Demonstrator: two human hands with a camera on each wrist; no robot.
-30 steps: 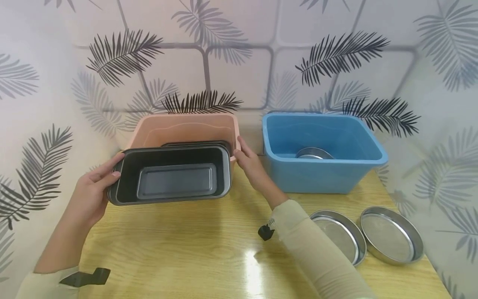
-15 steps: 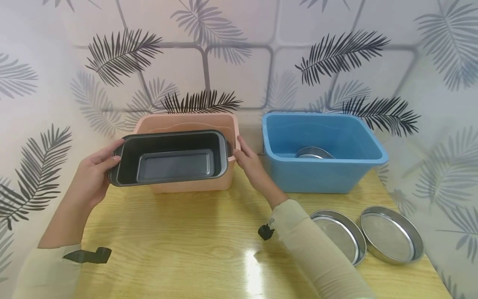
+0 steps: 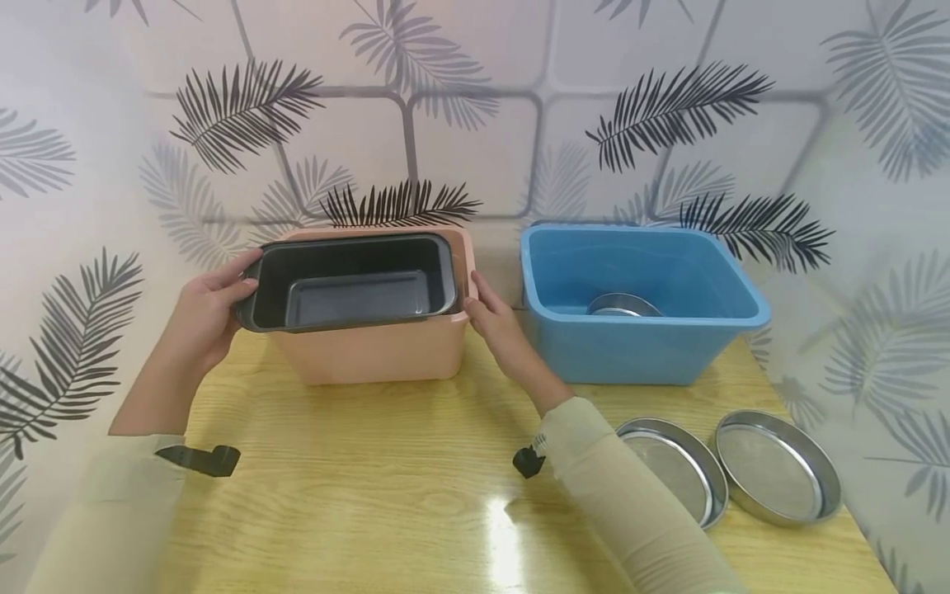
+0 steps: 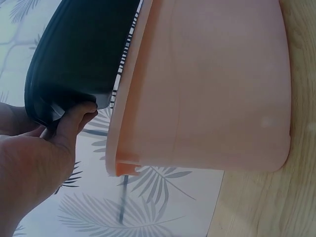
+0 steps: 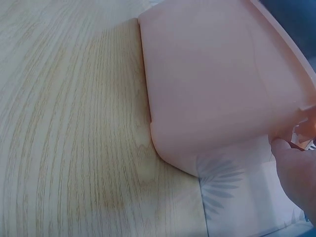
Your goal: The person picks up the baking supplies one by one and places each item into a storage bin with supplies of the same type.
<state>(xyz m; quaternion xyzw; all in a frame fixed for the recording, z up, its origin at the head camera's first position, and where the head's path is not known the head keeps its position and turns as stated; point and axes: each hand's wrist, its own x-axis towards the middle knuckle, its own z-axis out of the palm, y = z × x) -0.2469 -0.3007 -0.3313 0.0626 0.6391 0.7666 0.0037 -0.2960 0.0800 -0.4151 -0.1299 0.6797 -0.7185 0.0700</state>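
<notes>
My left hand (image 3: 208, 318) pinches the left end of a dark loaf pan (image 3: 356, 285), its thumb on one side of the rim. The pan hangs over the mouth of a pink plastic bin (image 3: 371, 355), its inside tipped toward the head camera. In the left wrist view a gap shows between the pan (image 4: 79, 59) and the bin's rim (image 4: 129, 94). My right hand (image 3: 500, 330) grips the bin's right end at the rim. In the right wrist view, that hand (image 5: 296, 170) is at the bin's end handle, with some fingers hidden. The pan hides most of the bin's inside.
A blue plastic bin (image 3: 612, 351) stands to the right with a round metal pan (image 3: 623, 304) inside. Two round metal pans (image 3: 668, 462) lie on the wooden table (image 3: 356, 495) at the front right. A leaf-patterned wall covering (image 3: 475, 148) rises behind the bins.
My left hand has raised the loaf pan and carried it back, from in front of the pink bin to over its mouth. The right hand has kept its place on the bin.
</notes>
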